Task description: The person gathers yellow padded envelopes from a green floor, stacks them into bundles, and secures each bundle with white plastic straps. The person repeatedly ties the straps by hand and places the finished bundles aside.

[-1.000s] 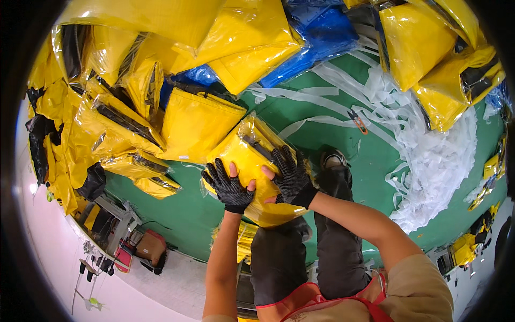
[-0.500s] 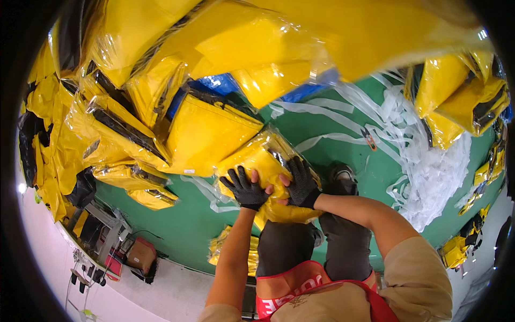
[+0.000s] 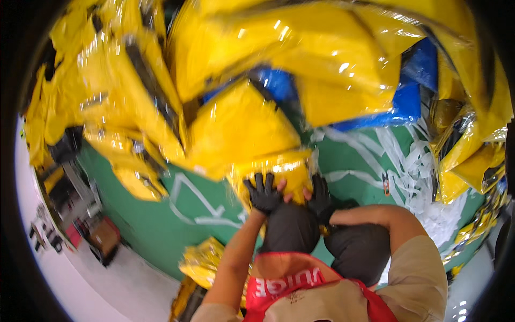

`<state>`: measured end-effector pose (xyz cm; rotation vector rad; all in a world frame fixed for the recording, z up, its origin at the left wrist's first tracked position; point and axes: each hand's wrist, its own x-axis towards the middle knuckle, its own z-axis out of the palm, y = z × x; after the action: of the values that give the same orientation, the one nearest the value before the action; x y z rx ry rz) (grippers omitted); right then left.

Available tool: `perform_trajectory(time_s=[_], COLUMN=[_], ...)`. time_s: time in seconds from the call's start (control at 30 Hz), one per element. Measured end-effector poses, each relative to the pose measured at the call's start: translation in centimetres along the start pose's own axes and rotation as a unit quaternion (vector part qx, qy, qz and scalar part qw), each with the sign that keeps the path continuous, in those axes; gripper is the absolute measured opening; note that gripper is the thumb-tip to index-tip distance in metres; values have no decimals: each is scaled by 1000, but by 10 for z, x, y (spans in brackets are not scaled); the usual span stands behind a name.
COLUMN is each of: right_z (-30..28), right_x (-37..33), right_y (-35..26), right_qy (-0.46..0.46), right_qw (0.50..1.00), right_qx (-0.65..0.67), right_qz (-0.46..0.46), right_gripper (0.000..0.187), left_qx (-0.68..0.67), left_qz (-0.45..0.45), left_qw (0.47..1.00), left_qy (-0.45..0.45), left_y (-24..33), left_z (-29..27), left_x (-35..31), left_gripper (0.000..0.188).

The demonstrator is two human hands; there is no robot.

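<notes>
A folded yellow package in clear, shiny film [image 3: 289,167] is under both of my hands, in front of my knees. My left hand [image 3: 264,194], in a black glove with bare fingertips showing, rests on its left part with fingers spread. At the right edge, my right hand [image 3: 321,200], gloved alike, lies with its fingers stretched out and the thumb toward the middle. Both hands press on the package rather than wrap round it. My left knee [image 3: 292,228] covers its near side.
Large yellow wrapped bundles [image 3: 241,126] are heaped ahead and left, with blue pieces [image 3: 410,104] among them. White strips [image 3: 437,217] lie tangled on the green floor [image 3: 137,225] at right, near orange-handled snips [image 3: 385,184]. Another yellow package [image 3: 204,263] lies by my left arm.
My view has shifted, and my body has come lower and closer to the package. My hands have moved apart, the right one now at the package's edge. My knees are bent further.
</notes>
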<state>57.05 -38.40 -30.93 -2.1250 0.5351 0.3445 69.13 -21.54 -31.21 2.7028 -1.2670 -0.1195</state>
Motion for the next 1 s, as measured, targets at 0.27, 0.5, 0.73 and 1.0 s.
perform_trajectory(time_s=[0.27, 0.5, 0.73, 1.0], right_z=[6, -40, -158, -87], right_x=[22, 14, 90, 196], right_y=[-7, -21, -81, -148], right_qy=[30, -49, 48, -51], right_qw=[968, 975, 979, 968], right_qx=[242, 145, 70, 229], right_qz=[62, -160, -186, -94], right_gripper=[58, 44, 23, 38], left_qx=[-73, -63, -151, -623], left_qz=[-16, -31, -326, -444], left_qw=[997, 994, 850, 562], left_qy=[-11, 80, 386, 313], left_y=[-7, 0, -105, -186], left_z=[-17, -42, -112, -100], left_x=[15, 7, 20, 127], left_gripper=[51, 53, 57, 40])
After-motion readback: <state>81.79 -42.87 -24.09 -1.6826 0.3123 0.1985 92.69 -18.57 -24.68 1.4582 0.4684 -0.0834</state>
